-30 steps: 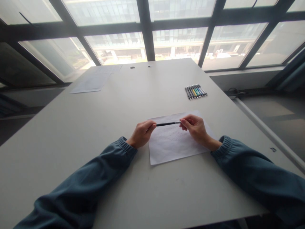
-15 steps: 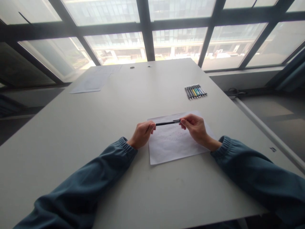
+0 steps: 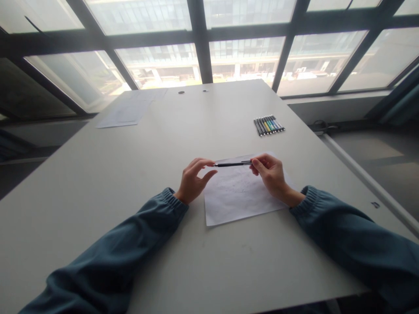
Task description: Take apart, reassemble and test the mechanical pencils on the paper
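A slim black pen (image 3: 231, 164) lies level in the air above a white sheet of paper (image 3: 235, 205) with faint marks on it. My right hand (image 3: 270, 174) pinches the pen's clip end between thumb and fingers. At the other end, with its silvery tip, my left hand (image 3: 195, 179) has its thumb and fingers apart. The left fingertips are at or very near the tip; whether they touch it I cannot tell. Part of the sheet is hidden behind my right hand.
A tight row of several pens (image 3: 269, 125), black ones and coloured ones, lies on the white table (image 3: 157, 152) at the right. More paper sheets (image 3: 122, 114) lie at the far left. Large windows (image 3: 245, 56) stand beyond the table's far edge.
My left thumb and fingers have parted from their closed grip on the pen's tip end. My right hand, still holding the pen, has shifted slightly up and right.
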Tool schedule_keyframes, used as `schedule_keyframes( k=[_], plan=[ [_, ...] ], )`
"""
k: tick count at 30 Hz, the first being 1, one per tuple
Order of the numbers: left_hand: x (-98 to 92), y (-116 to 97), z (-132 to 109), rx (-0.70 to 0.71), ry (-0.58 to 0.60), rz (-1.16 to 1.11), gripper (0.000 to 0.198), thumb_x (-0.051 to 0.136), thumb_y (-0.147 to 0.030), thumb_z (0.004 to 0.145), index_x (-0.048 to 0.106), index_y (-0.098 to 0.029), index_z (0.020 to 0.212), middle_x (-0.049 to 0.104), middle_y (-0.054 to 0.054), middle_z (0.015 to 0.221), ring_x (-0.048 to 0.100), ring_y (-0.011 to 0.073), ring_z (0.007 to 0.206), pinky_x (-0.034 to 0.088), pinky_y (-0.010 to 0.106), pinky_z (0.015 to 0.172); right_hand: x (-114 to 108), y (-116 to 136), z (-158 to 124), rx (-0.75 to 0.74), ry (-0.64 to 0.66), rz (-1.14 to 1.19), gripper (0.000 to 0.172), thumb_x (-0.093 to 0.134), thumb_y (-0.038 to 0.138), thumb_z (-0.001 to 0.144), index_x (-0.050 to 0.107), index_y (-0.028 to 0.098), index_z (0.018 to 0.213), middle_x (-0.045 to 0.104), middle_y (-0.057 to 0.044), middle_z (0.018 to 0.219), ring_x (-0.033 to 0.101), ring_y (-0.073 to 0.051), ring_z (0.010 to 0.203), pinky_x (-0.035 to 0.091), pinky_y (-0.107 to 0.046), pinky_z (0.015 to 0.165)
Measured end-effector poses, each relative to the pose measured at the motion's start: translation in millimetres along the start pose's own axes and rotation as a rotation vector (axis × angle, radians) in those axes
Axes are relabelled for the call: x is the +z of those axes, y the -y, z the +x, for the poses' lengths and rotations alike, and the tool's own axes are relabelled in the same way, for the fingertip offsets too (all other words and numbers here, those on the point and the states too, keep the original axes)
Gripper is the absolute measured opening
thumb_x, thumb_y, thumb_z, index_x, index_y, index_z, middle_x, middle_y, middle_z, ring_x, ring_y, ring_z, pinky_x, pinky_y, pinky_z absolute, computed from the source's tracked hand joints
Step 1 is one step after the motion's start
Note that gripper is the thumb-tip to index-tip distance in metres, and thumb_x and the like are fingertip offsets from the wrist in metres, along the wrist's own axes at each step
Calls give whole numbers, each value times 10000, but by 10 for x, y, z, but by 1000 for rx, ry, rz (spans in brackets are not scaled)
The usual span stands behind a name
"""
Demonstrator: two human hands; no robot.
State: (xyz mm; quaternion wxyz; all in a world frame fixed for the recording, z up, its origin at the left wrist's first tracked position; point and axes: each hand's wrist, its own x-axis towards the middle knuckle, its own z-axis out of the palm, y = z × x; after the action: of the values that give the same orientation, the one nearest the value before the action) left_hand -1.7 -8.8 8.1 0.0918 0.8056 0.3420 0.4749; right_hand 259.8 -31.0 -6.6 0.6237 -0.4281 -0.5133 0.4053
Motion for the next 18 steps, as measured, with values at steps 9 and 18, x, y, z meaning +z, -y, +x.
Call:
schedule_keyframes(
  k=[9, 18],
  plan=[
    [3, 9, -4, 0, 13, -21, 106, 679, -294, 925, 702, -195, 955, 720, 57, 911, 656, 162, 834, 548, 309, 770, -1, -3, -6, 12, 20, 4, 299, 767, 477, 826, 680, 193, 792, 664, -10, 652, 569, -122, 548, 452, -262, 505],
    [11, 15, -21, -31, 37, -30, 144, 637, -312, 951, 683, -183, 907, 691, 45, 852, 631, 146, 783, 522, 280, 726, -6, 3, -9, 12, 33, 12, 291, 766, 465, 831, 678, 190, 796, 662, -9, 651, 567, -119, 549, 447, -262, 509]
  ],
)
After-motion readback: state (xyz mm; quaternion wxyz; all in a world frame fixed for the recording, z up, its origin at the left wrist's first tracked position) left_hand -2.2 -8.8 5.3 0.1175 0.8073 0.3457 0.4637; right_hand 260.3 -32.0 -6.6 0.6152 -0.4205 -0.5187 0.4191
